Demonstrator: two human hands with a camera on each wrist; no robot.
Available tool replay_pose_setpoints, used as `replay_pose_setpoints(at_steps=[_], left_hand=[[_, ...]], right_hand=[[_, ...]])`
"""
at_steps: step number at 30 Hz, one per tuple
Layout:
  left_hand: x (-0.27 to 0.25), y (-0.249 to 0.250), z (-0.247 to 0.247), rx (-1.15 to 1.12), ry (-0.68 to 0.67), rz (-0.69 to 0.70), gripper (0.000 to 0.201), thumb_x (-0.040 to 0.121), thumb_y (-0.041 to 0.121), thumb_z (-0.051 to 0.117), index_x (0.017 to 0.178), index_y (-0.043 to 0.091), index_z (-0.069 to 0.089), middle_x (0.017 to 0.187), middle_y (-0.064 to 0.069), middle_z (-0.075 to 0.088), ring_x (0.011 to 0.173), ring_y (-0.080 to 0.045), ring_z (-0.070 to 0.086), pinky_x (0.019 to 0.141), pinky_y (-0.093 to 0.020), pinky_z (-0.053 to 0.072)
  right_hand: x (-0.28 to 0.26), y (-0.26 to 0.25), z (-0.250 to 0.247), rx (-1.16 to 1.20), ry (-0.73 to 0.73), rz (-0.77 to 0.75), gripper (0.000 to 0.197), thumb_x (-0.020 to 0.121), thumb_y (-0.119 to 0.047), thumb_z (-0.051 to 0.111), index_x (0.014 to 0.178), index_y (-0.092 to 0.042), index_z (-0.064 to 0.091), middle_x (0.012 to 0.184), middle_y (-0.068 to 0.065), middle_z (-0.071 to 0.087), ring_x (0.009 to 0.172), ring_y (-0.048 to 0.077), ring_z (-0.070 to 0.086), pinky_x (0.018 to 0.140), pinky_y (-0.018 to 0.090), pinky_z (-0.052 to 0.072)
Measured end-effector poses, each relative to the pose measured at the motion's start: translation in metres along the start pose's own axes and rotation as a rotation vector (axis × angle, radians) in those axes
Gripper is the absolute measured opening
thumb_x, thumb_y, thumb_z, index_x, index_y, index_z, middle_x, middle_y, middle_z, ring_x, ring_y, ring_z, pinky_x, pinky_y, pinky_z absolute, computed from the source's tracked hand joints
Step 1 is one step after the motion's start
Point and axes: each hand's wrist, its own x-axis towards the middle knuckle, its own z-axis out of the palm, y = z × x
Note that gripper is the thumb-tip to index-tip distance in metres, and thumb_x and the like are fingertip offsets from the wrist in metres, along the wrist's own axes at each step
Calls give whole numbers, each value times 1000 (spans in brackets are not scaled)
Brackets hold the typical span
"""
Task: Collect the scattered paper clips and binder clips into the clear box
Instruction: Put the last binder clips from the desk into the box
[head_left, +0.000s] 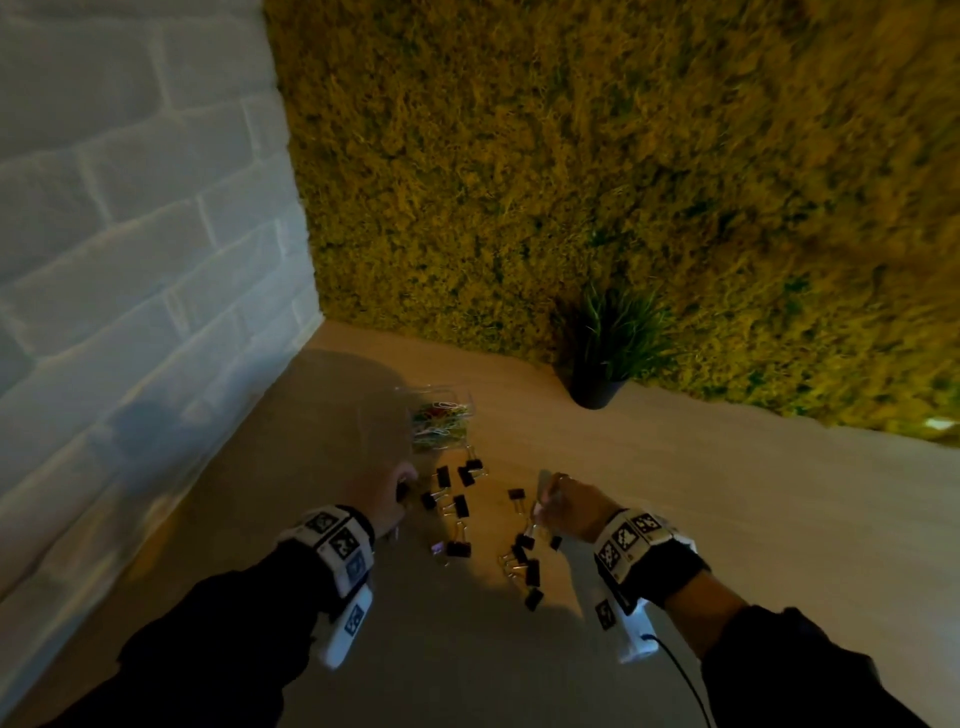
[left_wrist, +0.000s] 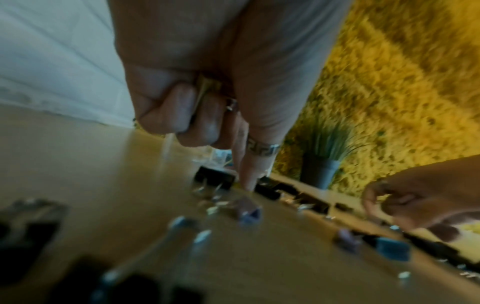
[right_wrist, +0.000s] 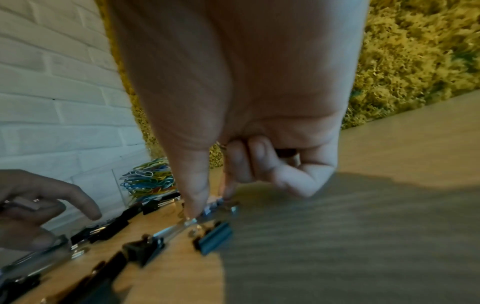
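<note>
The clear box (head_left: 441, 421) stands at the back of the table, holding coloured paper clips (right_wrist: 148, 181). Several black binder clips (head_left: 458, 548) lie scattered in front of it, between my hands. My left hand (head_left: 402, 486) hovers low at the left of the scatter. Its fingers (left_wrist: 182, 115) curl over small clips in the palm, and one straight finger touches the table beside a black clip (left_wrist: 215, 179). My right hand (right_wrist: 207, 203) pinches the wire handle of a binder clip (right_wrist: 210, 207) on the table with thumb and forefinger. Its other fingers curl round a dark clip (right_wrist: 285, 153).
A white brick wall (head_left: 130, 260) runs along the left of the table, and a moss wall (head_left: 571, 182) stands behind it. At the back, right of the box, is a dark pot with a grass plant (head_left: 597, 389). The wooden tabletop (head_left: 727, 493) stretches to the right.
</note>
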Motion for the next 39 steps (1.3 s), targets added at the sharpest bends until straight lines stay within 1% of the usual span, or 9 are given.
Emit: replay_pose_setpoints(at_steps=[4, 10, 16, 21, 27, 32, 34, 36, 39], left_hand=[[8, -4, 4, 42, 35, -10, 24, 86, 3, 59, 109, 9, 60, 123, -11, 60, 111, -25, 57, 95, -34, 47], [2, 6, 0, 154, -25, 7, 29, 87, 4, 50, 68, 26, 50, 87, -5, 65, 91, -26, 66, 79, -33, 51], [-5, 14, -2, 55, -58, -80, 40, 94, 8, 34, 57, 22, 37, 62, 1, 38, 53, -10, 36, 65, -27, 41], [-4, 41, -28, -230, 33, 20, 24, 91, -3, 47, 76, 15, 54, 79, 4, 50, 78, -12, 47, 72, -20, 36], [23, 80, -67, -520, 251, 20, 28, 92, 15, 54, 113, -4, 59, 100, -9, 57, 97, -19, 50, 76, -23, 38], [31, 76, -57, -432, 98, -66, 32, 98, 13, 40, 122, -5, 53, 109, -15, 59, 100, -25, 55, 82, -25, 35], [25, 70, -58, -468, 127, -77, 27, 100, 12, 34, 114, 0, 53, 124, -18, 53, 109, -30, 52, 91, -30, 36], [12, 63, -57, -455, 114, -79, 24, 101, 14, 30, 97, 6, 53, 100, -11, 55, 76, -21, 52, 90, -38, 42], [-10, 52, -53, -408, 26, -72, 33, 101, 18, 30, 79, 11, 54, 89, -10, 53, 64, -23, 50, 68, -34, 45]], right_hand=[[1, 9, 6, 149, -42, -79, 23, 88, -15, 57, 73, -25, 43, 83, -10, 60, 91, 17, 56, 97, 40, 48], [-5, 5, 5, 108, -9, -150, 15, 92, -16, 51, 80, -19, 42, 70, -9, 48, 67, 8, 49, 63, 17, 42], [-6, 6, 6, 92, 22, -95, 11, 91, -24, 54, 88, -17, 46, 81, -6, 56, 78, 9, 56, 71, 17, 40], [-5, 7, 6, 63, 6, -72, 11, 90, -27, 53, 84, -20, 46, 106, 10, 66, 97, 23, 62, 89, 33, 48], [-2, 8, 5, 43, 9, -37, 12, 86, -26, 57, 86, -24, 45, 78, -3, 52, 75, 15, 50, 63, 22, 39], [0, 11, 3, 132, 12, -137, 30, 92, -1, 49, 68, -18, 41, 52, -10, 52, 59, 14, 52, 58, 21, 44], [1, 13, 4, 72, 33, -153, 29, 91, -5, 55, 69, -20, 41, 66, -5, 59, 64, 9, 60, 60, 17, 44], [5, 13, 8, 142, 51, -57, 29, 82, -25, 67, 71, -27, 41, 86, 0, 63, 83, 13, 61, 75, 26, 48], [8, 7, 10, 135, 28, -62, 23, 85, -33, 63, 82, -21, 44, 82, -1, 65, 78, 12, 63, 71, 24, 51]])
